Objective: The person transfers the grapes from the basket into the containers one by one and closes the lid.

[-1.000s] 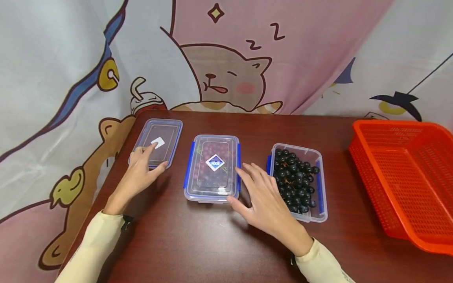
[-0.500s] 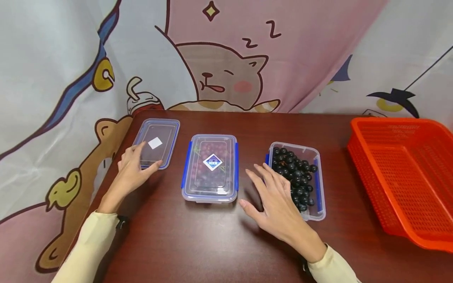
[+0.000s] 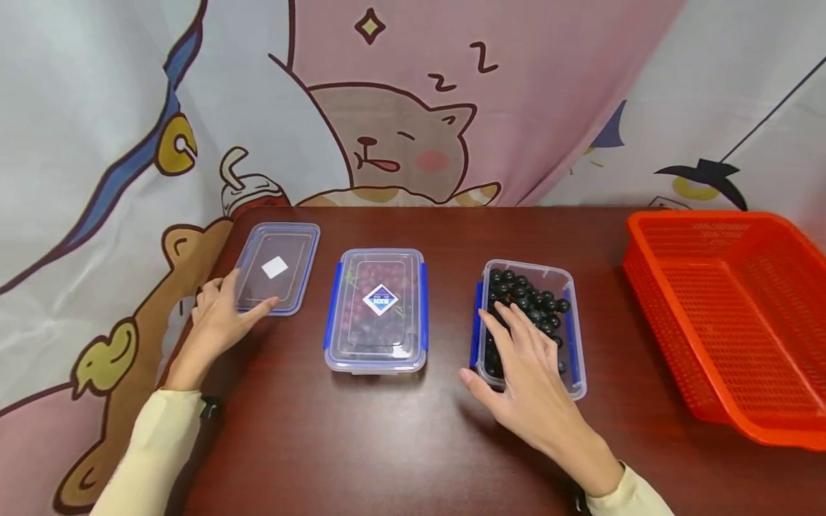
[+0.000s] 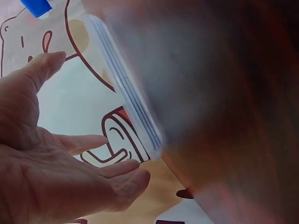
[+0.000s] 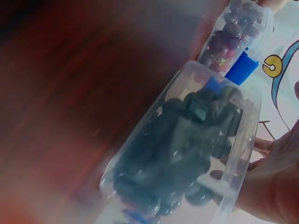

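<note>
At the table's left lies a clear plastic lid [image 3: 275,268] with a blue edge and a white sticker. My left hand [image 3: 219,315] hovers by its near left corner, fingers spread and holding nothing; the left wrist view shows a gap between the hand [image 4: 70,154] and the lid [image 4: 126,88]. An uncovered clear container [image 3: 577,337] holds dark grapes [image 3: 538,304]. Over its near part is my right hand [image 3: 532,380], fingers loosely bent, hiding some grapes; whether it touches them I cannot tell. In the right wrist view the fingers [image 5: 264,147] show past the container wall [image 5: 240,163].
Between the hands stands a lidded container [image 3: 376,344] with blue side clips, reddish grapes inside. A red plastic basket [image 3: 671,315] stands at the right. The brown table [image 3: 361,444] ends at a printed curtain [image 3: 400,136] behind and to the left.
My right hand has moved right, from beside the lidded container to over the grape container. The left hand has drawn back leftward off the lid. The view has shifted slightly.
</note>
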Demonstrator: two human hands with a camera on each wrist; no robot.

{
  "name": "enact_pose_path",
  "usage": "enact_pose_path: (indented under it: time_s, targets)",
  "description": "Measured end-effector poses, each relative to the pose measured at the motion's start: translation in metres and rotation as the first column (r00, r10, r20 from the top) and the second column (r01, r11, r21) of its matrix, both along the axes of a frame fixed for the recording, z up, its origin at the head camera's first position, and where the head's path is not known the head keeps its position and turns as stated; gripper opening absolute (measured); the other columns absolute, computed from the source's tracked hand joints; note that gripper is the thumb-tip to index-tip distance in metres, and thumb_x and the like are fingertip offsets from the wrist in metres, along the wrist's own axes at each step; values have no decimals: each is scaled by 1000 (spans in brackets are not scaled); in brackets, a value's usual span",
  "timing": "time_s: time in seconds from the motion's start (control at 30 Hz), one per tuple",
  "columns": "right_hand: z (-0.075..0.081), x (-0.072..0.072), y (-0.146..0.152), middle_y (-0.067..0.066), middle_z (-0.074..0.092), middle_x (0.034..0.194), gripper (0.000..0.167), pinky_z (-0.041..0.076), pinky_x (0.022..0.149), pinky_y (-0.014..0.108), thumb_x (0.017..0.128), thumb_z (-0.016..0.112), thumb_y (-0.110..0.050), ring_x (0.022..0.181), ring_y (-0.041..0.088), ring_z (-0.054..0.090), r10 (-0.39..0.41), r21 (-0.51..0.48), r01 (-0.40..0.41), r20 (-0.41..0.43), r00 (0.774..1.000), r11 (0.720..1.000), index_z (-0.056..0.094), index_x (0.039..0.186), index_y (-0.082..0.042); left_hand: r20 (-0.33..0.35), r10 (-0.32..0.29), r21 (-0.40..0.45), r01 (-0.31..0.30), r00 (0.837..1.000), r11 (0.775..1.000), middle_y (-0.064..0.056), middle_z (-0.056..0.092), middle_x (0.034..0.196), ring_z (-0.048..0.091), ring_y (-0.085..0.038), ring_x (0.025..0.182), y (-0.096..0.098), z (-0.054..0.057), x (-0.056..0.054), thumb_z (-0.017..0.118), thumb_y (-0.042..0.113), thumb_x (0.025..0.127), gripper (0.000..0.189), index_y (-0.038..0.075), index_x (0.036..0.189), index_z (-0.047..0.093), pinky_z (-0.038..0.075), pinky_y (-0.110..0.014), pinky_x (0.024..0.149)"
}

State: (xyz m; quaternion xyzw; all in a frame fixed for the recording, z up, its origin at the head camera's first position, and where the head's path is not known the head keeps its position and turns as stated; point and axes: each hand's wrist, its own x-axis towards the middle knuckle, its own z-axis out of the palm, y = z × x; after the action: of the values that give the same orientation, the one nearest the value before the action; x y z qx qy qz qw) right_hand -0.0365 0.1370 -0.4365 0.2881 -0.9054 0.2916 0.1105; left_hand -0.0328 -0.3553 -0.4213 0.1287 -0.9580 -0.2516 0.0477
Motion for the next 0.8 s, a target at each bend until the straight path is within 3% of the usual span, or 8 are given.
enact_pose_path:
  time_s: [0.37,0.6,0.8]
  targets:
    - [-1,6,22,19,25,176,94,22,107,79,95,78,-56,162,45,15,-109,23,108,38,993,994,39,169,-14,-2,-11,48,11,1000,999,-54,27,151,29,-71,137,-11,-6,-1,76,41,102,96,-14,163,27,32,-81,105]
    - [-3,4,33,23,25,175,96,23,105,79,93,79,-58,161,48,15,-163,39,162,24,986,986,39,168,-12,9,-35,47,35,999,998,-55,30,149,29,-72,134,-18,-8,-2,76,35,102,91,-14,162,28,32,-81,103]
    - [-6,4,47,22,15,178,106,24,103,81,91,81,-62,161,50,13,-212,76,207,63,975,975,33,170,-10,48,-59,57,56,997,997,-55,30,148,24,-72,135,-23,-10,-4,78,30,99,94,-16,162,26,29,-81,104]
